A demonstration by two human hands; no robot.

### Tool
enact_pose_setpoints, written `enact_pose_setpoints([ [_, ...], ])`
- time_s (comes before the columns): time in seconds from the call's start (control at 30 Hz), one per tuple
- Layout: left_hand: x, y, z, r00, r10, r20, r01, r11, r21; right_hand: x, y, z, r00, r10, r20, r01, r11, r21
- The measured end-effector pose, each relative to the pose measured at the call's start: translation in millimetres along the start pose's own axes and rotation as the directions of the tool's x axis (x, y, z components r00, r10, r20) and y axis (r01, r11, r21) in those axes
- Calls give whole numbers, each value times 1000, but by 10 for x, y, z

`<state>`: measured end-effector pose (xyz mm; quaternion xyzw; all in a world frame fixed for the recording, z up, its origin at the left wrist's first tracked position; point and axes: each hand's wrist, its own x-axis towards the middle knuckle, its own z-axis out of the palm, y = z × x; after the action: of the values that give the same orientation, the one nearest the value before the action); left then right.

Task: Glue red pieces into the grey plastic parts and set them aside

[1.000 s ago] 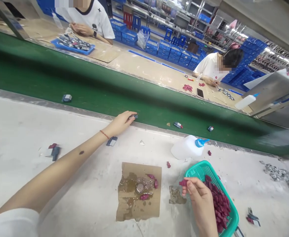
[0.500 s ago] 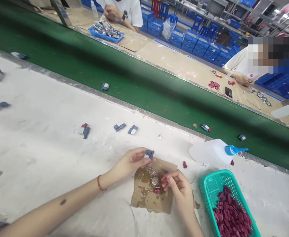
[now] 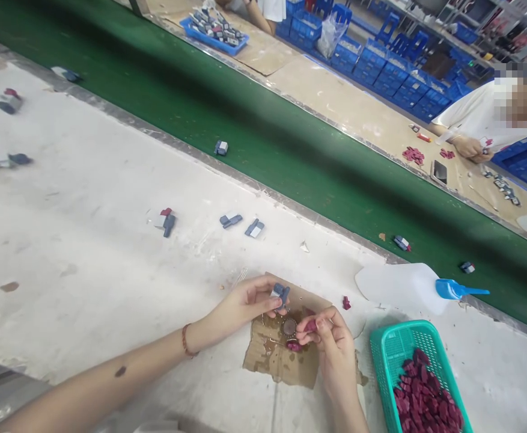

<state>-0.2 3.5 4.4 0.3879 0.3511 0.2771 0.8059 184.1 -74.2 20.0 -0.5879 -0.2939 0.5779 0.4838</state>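
My left hand (image 3: 261,299) pinches a small blue-grey and white plastic part (image 3: 280,293) above the far edge of a stained cardboard piece (image 3: 263,358). In my right hand (image 3: 334,343), thumb and fingers are closed on a small dark-red piece (image 3: 310,325). Between the hands, a round bottle cap (image 3: 289,327) sits on the wet cardboard, with another dark-red piece (image 3: 294,346) just below it. The two held parts are apart from each other.
A green basket (image 3: 377,361) of dark-red pieces stands at right. Behind it lies a white bottle (image 3: 396,285) with a blue nozzle. Several blue-grey parts (image 3: 255,228) lie on the table. A green conveyor (image 3: 290,156) carries more; two people sit beyond it.
The view has shifted, so the background sits differently. My hands are slightly closer together, both still holding their pieces. Parts on the conveyor have moved rightward in the view.
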Motion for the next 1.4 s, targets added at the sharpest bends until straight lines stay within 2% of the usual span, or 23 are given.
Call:
enact_pose_setpoints([
  [0.07, -2, -15, 1, 1000, -10, 11, 10, 1000, -7, -1, -2, 4, 1000, 11, -1, -11, 1000, 12],
  [0.13, -4, -23, 3, 1000, -18, 13, 18, 1000, -5, -4, -1, 1, 999, -33, -43, 30, 998, -56],
  [0.23, -11, -26, 4, 1000, -17, -4, 17, 1000, 3, -23, 24, -21, 965, -219, -142, 170, 940, -296],
  [0.3, -15, -27, 4, 1000, -13, -17, 13, 1000, 7, -42, 52, -41, 935, -323, -145, 230, 866, -444],
  [0.37, -17, -37, 3, 1000, -7, -21, 7, 1000, 12, -58, 80, -56, 933, -354, -72, 262, 802, -537],
  [0.47, -12, -66, -2, 1000, 0, -25, 0, 1000, 7, -64, 104, -49, 924, -367, 108, 350, 694, -629],
  [0.6, -1, -76, -12, 998, 3, -64, -2, 1000, 22, -53, 108, -5, 841, -458, 288, 512, 500, -698],
  [0.7, -3, -29, -11, 997, 2, -73, -3, 1000, -14, -51, 108, 2, 812, -479, 333, 545, 417, -728],
  [0.87, -12, 55, -5, 995, -64, -72, 54, 990, -133, -59, 120, -25, 814, -456, 360, 544, 383, -746],
  [1.0, -7, 37, -24, 995, -93, -29, 87, 984, -156, -65, 116, -30, 837, -426, 344, 516, 402, -756],
  [1.13, -7, -23, -47, 987, -150, 63, 157, 977, -144, -78, 101, -37, 866, -384, 321, 484, 480, -732],
  [1.2, -22, -39, -40, 991, -122, 56, 127, 987, -98, -87, 94, -45, 896, -357, 264, 433, 573, -696],
  [1.27, -51, -40, -20, 997, -56, 47, 55, 998, 10, -97, 89, -53, 932, -326, 159, 353, 714, -605],
  [1.33, -88, -32, 4, 997, 21, 77, -35, 983, 178, -105, 88, -53, 956, -292, 35, 276, 852, -445],
  [1.4, -121, -28, 24, 987, 108, 119, -145, 919, 366, -109, 91, -40, 963, -262, -66, 236, 935, -266],
])
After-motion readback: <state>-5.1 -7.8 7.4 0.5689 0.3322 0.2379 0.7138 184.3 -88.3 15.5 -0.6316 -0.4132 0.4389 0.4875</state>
